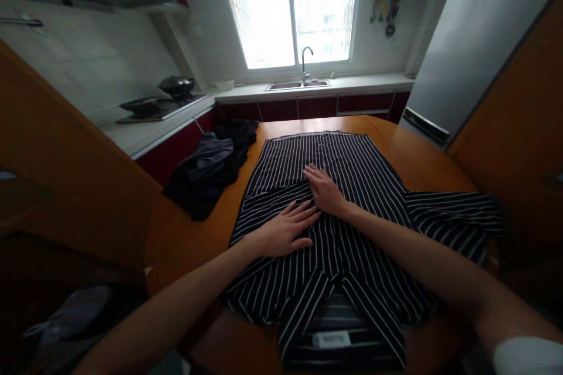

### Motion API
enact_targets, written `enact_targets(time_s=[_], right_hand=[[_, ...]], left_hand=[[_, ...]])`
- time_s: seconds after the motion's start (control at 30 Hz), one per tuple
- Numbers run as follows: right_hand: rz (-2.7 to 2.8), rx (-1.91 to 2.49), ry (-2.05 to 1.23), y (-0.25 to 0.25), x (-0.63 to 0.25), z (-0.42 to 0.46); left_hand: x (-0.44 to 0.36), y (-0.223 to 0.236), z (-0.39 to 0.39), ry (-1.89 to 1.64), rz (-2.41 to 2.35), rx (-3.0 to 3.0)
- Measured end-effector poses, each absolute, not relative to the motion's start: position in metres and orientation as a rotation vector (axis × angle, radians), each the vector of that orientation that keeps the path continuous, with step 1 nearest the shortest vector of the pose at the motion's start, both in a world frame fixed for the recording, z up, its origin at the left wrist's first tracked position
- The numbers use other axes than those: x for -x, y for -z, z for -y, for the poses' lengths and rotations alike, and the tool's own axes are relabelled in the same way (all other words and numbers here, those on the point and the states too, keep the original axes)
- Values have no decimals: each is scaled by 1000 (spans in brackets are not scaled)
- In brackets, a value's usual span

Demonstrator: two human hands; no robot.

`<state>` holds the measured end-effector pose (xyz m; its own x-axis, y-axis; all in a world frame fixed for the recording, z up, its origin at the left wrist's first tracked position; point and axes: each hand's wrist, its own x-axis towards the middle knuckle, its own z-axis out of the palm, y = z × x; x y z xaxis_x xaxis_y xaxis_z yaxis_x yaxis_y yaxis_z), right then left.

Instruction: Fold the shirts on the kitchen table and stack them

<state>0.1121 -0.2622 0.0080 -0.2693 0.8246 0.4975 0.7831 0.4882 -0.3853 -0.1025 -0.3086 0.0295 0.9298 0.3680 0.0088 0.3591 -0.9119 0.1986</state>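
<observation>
A black shirt with white stripes [365,181] lies spread on the wooden table [220,252], its collar and a white label towards me. One sleeve is folded across the body on the left; the other sticks out to the right. Flat on that folded sleeve rests my left hand [288,229], fingers spread. My right hand [324,189] lies just beyond it on the shirt's middle, fingers stretched out and nearly touching the left fingertips. Neither hand grips anything.
Dark crumpled clothes [211,164] lie at the table's left edge. Past the table are a counter with a sink [299,85], and a stove with pans [176,85] at left. A tall fridge [466,41] stands on the right.
</observation>
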Motion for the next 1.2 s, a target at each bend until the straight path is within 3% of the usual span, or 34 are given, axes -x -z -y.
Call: enact_targets(time_s=[0.43,0.57,0.7,0.9,1.07,1.2], right_hand=[[2322,1471,-264,-1,-110,263],[2338,1477,-242,1,-110,265],[2338,1496,-239,2,-110,265],[2349,1523,-231,0,-108,266],[2285,1514,-28,-9,-105,277],[2277,1498,18,-9,-103,280]], left_hand=[[111,-46,296,-118,-531,-2633],[134,-37,268,-263,-1026,-2639],[149,-18,250,-108,-1338,-2688],[148,-18,251,-96,-1357,-2723],[131,-30,274,-268,-1240,-2806],[120,-26,287,-147,-1191,-2787]])
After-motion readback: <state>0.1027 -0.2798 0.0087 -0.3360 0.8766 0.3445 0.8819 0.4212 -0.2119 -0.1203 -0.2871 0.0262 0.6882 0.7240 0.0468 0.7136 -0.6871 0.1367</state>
